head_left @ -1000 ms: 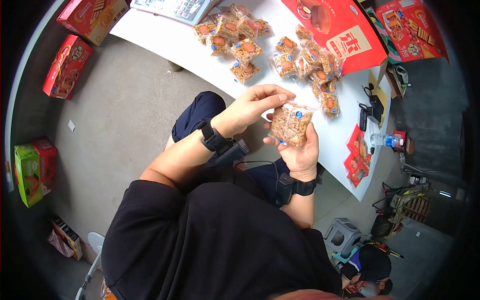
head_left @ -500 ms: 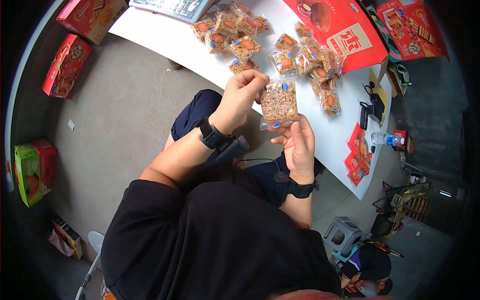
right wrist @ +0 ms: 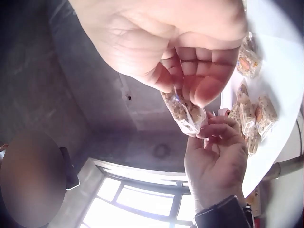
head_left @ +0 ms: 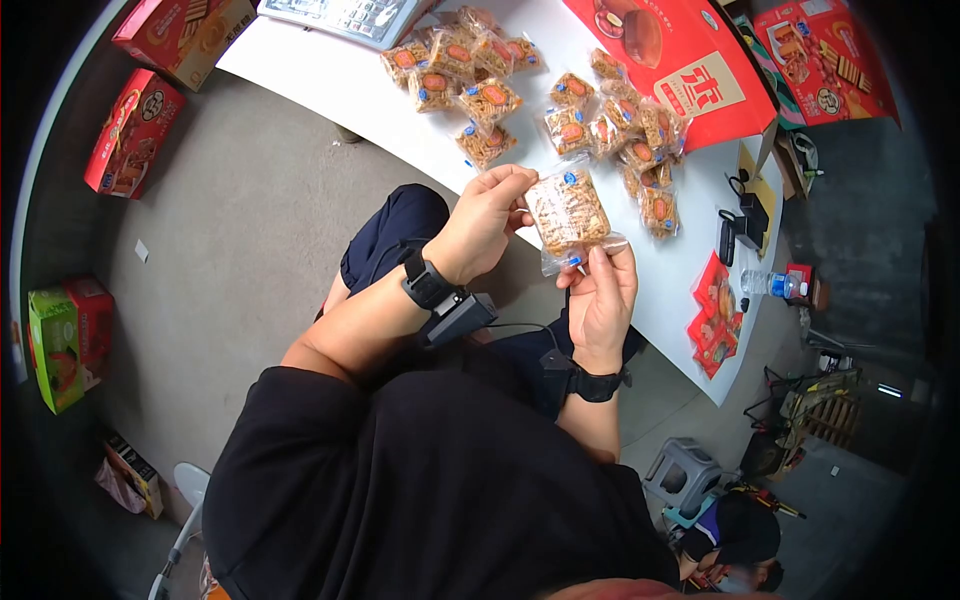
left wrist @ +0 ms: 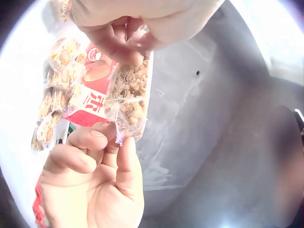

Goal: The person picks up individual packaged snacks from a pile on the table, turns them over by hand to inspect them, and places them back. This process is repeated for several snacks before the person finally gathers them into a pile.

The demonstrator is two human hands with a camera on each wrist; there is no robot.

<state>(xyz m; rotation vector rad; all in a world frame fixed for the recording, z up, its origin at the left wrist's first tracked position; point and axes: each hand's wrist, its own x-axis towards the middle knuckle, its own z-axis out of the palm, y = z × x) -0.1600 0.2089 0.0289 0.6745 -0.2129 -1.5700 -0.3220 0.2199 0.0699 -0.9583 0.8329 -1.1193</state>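
Observation:
A square sachima cake (head_left: 570,212) in a clear wrapper is held up at the table's near edge, its back seam facing me. My left hand (head_left: 483,222) pinches the wrapper's upper left corner between thumb and fingers. At the lower end, thumb and fingers of my right hand (head_left: 606,292) pinch the wrapper's crimped edge, which has a blue mark. The left wrist view shows the cake (left wrist: 129,97) edge-on between both hands. In the right wrist view, the right fingers partly cover the cake (right wrist: 183,111).
Two loose piles of wrapped sachima, a left pile (head_left: 455,62) and a right pile (head_left: 622,122), lie on the white table (head_left: 330,75). Behind them are a red box (head_left: 680,60) and a calculator (head_left: 350,15). Red packets (head_left: 716,315) and a water bottle (head_left: 775,282) are at right.
Earlier my right hand cradled the cake from below. It has since been raised slightly and turned, then tilted, with the right fingers shifted to the wrapper's lower edge.

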